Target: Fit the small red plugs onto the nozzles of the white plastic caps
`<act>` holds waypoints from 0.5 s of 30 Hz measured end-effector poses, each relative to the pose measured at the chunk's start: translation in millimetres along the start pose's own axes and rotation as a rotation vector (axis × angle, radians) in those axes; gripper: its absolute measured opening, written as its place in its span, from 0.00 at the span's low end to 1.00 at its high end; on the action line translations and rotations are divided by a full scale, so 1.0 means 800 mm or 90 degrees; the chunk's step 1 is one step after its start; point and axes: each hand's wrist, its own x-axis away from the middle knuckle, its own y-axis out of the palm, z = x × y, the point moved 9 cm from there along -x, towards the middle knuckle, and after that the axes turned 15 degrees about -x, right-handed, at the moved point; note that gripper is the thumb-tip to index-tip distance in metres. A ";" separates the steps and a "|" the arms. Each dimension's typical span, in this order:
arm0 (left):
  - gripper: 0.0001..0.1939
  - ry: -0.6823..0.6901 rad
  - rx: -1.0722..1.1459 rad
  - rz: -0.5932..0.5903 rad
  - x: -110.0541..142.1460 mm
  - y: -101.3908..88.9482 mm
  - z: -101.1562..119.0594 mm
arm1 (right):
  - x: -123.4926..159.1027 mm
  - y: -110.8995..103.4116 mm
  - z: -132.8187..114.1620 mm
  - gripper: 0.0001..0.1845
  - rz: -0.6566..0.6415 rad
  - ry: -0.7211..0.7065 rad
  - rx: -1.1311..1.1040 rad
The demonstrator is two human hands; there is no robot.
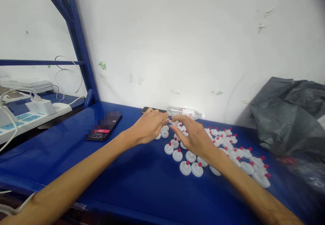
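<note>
At the far left, a white power strip (63, 109) with blue socket panels is crossed by white cables, and plugs are seated in it. Just right of it, the far left corner of the blue tabletop (142, 187) is met by a slanted blue metal post (76, 42). Farther right, a dark phone (108, 127) is laid on the tabletop, its lit screen partly pixelated. Next, the left hand (149, 127) is held above the tabletop with its fingers bent and brought together; whether anything is gripped by them cannot be told. Behind it, a second phone (146, 110) is partly covered. Between the two hands, a small white piece (174, 123) is pinched by the thumb and index finger of the right hand (194, 135), close to the left fingertips. Beyond, a clear bottle (188, 112) is laid on its side near the wall (177, 42). Around and beneath the right hand and forearm, many white caps (177, 155) are spread, most of them topped with red tips (179, 150). At the far right, a crumpled dark grey bag (286, 113) is propped against the wall.
</note>
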 end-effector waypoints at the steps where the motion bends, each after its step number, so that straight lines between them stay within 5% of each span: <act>1: 0.18 -0.009 0.007 0.009 0.000 -0.002 -0.007 | -0.001 0.000 0.001 0.12 -0.022 0.001 0.015; 8: 0.15 -0.133 -0.113 -0.045 0.010 -0.006 -0.093 | 0.007 0.001 0.040 0.20 -0.108 0.108 0.082; 15: 0.06 -0.213 -0.060 -0.232 0.040 0.016 -0.144 | 0.010 0.016 0.036 0.24 -0.166 0.069 0.112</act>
